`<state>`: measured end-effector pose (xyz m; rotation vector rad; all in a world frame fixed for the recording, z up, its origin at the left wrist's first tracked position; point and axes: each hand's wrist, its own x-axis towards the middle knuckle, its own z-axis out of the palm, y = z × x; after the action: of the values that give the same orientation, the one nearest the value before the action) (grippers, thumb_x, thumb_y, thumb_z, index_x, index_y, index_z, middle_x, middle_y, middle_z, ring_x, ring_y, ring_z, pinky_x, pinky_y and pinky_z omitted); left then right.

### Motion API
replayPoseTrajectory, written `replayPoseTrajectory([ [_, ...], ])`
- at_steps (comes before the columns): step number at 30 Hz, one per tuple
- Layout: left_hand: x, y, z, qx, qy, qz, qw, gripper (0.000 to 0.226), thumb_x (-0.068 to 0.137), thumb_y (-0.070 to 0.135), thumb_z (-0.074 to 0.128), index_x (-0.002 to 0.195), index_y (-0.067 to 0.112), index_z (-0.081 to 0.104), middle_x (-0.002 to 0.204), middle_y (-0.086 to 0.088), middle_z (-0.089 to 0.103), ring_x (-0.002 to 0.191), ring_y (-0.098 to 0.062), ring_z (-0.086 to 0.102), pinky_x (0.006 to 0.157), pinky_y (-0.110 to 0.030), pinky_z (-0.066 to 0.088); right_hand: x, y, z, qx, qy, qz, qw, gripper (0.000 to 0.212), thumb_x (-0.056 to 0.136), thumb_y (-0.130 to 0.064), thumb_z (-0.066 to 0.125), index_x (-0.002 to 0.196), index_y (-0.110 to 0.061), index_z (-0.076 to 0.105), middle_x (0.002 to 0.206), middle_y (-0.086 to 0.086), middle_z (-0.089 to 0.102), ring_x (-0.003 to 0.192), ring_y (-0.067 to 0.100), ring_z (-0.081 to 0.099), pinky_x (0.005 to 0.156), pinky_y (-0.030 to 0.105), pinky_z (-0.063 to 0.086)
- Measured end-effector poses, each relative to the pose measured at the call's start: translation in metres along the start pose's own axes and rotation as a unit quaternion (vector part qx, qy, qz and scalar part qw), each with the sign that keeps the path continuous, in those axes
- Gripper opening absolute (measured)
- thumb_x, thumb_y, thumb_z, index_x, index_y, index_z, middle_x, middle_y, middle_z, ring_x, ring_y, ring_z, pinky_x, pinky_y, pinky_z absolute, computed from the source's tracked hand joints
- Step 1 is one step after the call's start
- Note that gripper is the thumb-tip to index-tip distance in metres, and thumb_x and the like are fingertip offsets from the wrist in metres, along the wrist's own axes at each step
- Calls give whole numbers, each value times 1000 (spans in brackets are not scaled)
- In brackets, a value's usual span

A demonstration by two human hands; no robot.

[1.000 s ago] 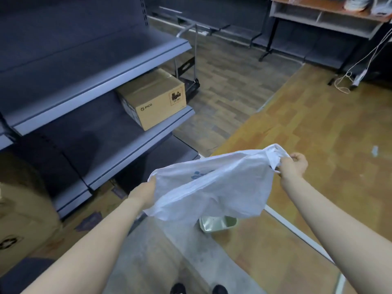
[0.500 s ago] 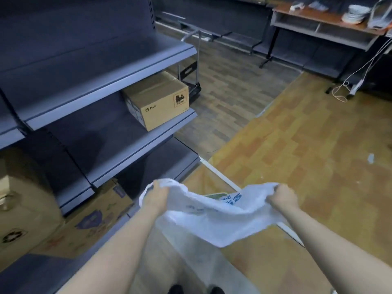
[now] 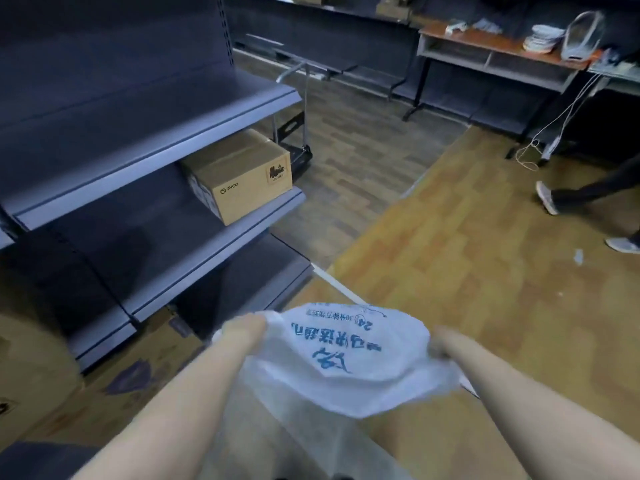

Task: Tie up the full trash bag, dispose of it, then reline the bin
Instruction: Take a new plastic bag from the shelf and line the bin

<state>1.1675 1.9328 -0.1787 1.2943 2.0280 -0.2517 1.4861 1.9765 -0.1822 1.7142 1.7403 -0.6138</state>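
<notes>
A white plastic bag with blue printed lettering is stretched flat between my two hands, low in the head view. My left hand grips its left edge and my right hand grips its right edge, both with fingers closed on the plastic. The bag billows toward me and hides what lies under it; the small green bin seen earlier is covered by it.
Grey metal shelving runs along the left, with a cardboard box on its middle shelf. Flattened cardboard lies on the floor at lower left. A hand trolley stands behind the shelf. Another person's legs cross at right, in front of a desk.
Both hands have come down and toward me with the bag, which now spreads wider with its print facing up. The bin is now hidden. A person's legs entered at right.
</notes>
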Motion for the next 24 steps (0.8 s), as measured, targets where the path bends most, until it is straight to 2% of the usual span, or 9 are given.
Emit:
replayPoseTrajectory([
  [3,8,45,-73,-11,216,107,971,41,95,9,43,135,12,47,140,-10,48,127,-29,46,97,-40,42,1,5,-73,160,258,36,952,37,91,-3,42,126,-5,51,136,16,52,122,32,55,95,37,47],
  [7,-23,96,-105,-125,472,218,845,53,85,-6,37,135,10,42,147,-5,34,125,-30,39,82,-43,43,-21,-9,-118,251,574,-31,778,55,83,11,43,135,-6,43,158,0,23,132,28,40,84,38,48],
  [9,-22,87,-69,-101,453,227,856,52,89,-1,42,139,12,37,149,-5,32,129,-31,36,90,-43,42,-15,-14,-78,215,563,-49,796,56,84,9,46,137,-5,41,152,6,34,128,30,45,79,37,48],
  [12,-9,33,39,99,143,170,970,42,99,19,38,141,18,36,145,-9,40,133,-26,39,105,-35,33,5,-16,25,45,176,-70,981,38,93,-4,41,130,-7,49,137,13,51,123,26,52,87,30,43],
  [14,-17,2,80,204,-39,114,971,37,99,19,39,135,13,45,142,-11,46,129,-28,46,102,-34,38,8,-12,72,-36,-85,-99,991,35,92,-7,44,126,-6,54,134,12,54,119,28,53,82,25,41],
  [16,-8,0,72,217,-45,86,971,37,95,9,41,131,14,48,139,-9,49,126,-27,50,101,-33,41,6,-7,68,-1,-151,-72,986,31,93,-11,43,122,-12,55,128,8,55,100,29,56,74,28,47],
  [18,5,18,41,154,70,75,983,43,90,5,44,129,21,53,135,-4,54,122,-24,54,98,-34,46,8,-5,31,35,-54,-41,997,34,96,-10,38,128,-7,50,136,14,52,102,23,54,87,36,47],
  [20,8,49,2,-9,204,107,973,47,87,4,45,130,22,54,134,0,55,120,-23,54,92,-31,45,5,-7,-16,150,169,8,974,37,94,-4,38,130,-3,48,138,16,51,119,27,55,95,35,44],
  [24,-14,100,-41,-201,359,206,888,58,84,-7,35,136,19,45,144,4,41,125,-27,45,83,-29,37,-14,-20,-64,390,434,-54,810,58,91,5,31,146,-15,34,157,-9,24,139,15,34,101,28,36],
])
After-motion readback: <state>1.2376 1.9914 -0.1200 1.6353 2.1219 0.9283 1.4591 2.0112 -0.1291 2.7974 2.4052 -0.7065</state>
